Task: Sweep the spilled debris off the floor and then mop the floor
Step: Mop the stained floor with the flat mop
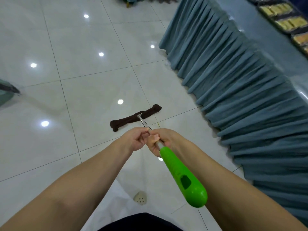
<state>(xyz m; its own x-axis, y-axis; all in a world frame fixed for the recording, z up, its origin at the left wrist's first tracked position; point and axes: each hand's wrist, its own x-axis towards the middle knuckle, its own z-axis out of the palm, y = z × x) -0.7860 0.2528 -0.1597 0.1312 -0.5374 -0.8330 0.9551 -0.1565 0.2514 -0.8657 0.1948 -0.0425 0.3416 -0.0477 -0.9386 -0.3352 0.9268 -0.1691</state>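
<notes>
The white tiled floor [83,100] spreads under both hands. A teal pleated skirt [241,90] hangs right of them. The mop [181,174], green-handled, runs forward between them to its dark cloth head [133,118] lying ahead on the tiles. The right hand [160,140] grips the metal shaft; the left hand [136,139] seems to pinch it just ahead.

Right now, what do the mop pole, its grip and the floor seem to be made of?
Pole: probably metal, silvery and shiny.
Grip: likely glossy green plastic, smooth, with a moulded hole.
Floor: seemingly polished ceramic tile; grout lines and mirrored ceiling lights.
</notes>
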